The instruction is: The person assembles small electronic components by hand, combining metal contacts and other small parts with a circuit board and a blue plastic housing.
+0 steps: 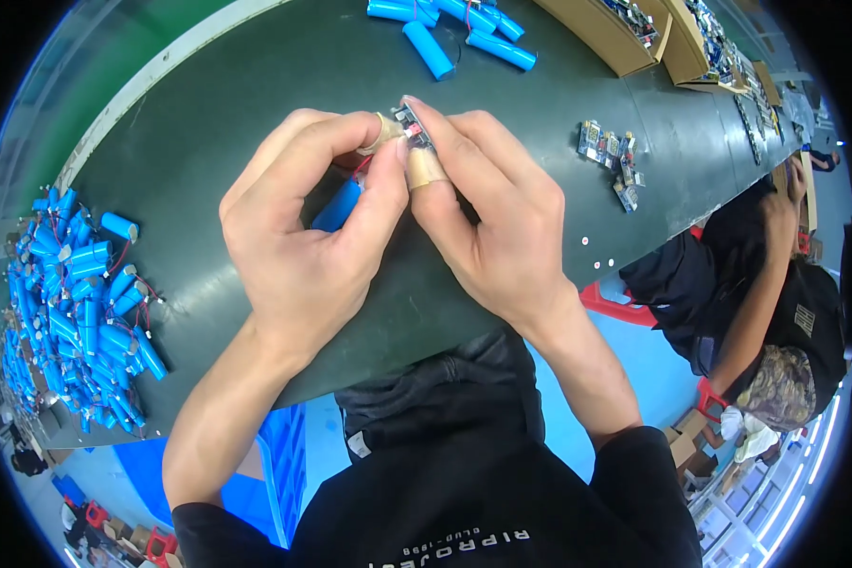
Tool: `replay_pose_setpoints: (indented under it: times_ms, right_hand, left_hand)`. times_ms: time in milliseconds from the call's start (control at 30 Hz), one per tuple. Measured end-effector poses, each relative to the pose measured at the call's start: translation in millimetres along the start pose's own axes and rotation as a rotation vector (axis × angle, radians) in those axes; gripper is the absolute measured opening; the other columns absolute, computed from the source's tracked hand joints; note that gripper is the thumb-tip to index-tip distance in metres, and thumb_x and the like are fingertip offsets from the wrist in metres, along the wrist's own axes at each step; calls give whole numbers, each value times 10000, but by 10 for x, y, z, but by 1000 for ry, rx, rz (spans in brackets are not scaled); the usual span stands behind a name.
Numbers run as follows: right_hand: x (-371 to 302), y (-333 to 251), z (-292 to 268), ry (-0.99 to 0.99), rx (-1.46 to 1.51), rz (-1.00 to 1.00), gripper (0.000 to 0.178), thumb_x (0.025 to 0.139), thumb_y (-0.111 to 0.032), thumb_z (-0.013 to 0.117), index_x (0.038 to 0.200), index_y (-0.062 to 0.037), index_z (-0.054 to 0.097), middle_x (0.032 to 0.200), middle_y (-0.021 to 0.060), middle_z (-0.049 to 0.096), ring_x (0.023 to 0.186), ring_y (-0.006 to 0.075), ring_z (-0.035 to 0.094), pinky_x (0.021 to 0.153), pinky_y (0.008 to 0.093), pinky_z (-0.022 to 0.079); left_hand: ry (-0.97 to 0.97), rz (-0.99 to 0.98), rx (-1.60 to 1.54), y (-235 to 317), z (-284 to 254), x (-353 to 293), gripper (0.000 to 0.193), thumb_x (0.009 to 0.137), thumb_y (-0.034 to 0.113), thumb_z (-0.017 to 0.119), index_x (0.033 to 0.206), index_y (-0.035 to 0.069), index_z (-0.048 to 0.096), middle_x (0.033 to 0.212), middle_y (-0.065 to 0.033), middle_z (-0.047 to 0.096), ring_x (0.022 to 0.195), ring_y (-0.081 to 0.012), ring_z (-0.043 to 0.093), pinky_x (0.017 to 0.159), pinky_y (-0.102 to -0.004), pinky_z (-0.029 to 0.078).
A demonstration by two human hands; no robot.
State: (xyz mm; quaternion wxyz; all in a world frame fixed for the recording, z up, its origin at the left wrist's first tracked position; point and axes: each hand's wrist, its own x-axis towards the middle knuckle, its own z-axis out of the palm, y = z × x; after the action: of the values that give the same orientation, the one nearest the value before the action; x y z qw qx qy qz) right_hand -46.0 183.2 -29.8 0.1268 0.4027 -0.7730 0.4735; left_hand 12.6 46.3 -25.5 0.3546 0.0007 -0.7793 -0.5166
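Note:
My left hand (pixel 298 222) and my right hand (pixel 502 213) meet above the dark green table. Between my right thumb and fingers is a small circuit board (pixel 413 123), partly covered by the fingertips. The left thumb and index finger pinch a small white plug (pixel 409 134) against the board; whether it is fully seated cannot be made out. Thin red wire runs back from there to a blue cylindrical battery (pixel 339 205) under the left palm, mostly hidden. Tan finger covers wrap the left index finger (pixel 381 133) and the right thumb (pixel 426 169).
A large heap of blue wired batteries (pixel 90 312) lies at the left. Several more batteries (pixel 428 51) are at the far side. Loose circuit boards (pixel 611 153) lie to the right, near cardboard boxes (pixel 625 57) of boards. Another person (pixel 772 284) sits at the right.

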Motion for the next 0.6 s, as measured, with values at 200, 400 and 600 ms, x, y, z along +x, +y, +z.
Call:
replay_pose_setpoints:
  times_ms: [200,400,600]
  right_hand:
    - [17,20,16,14,-11,-31,299,816,2,647,1113,21,670,857,103,627,680,187,601,592,273,482]
    - [24,30,-3,29,-30,-41,301,793,-4,654,1092,13,684,844,98,628,677,190,603,593,276,485]
    - [11,27,12,35,-34,-29,305,792,-3,653,1096,10,682,852,97,627,683,195,606,602,279,492]
  left_hand:
    - [14,-15,-26,-18,9,-37,162,788,-41,711,936,-50,645,787,-89,639,687,-146,606,634,-240,490]
    - [4,-81,-123,-19,28,-40,159,796,-52,703,942,-66,641,795,-82,634,700,-130,591,651,-232,486]
    - [-100,-76,-68,-18,-45,-89,170,895,-73,619,1063,-96,612,967,-82,629,874,-123,601,792,-235,488]
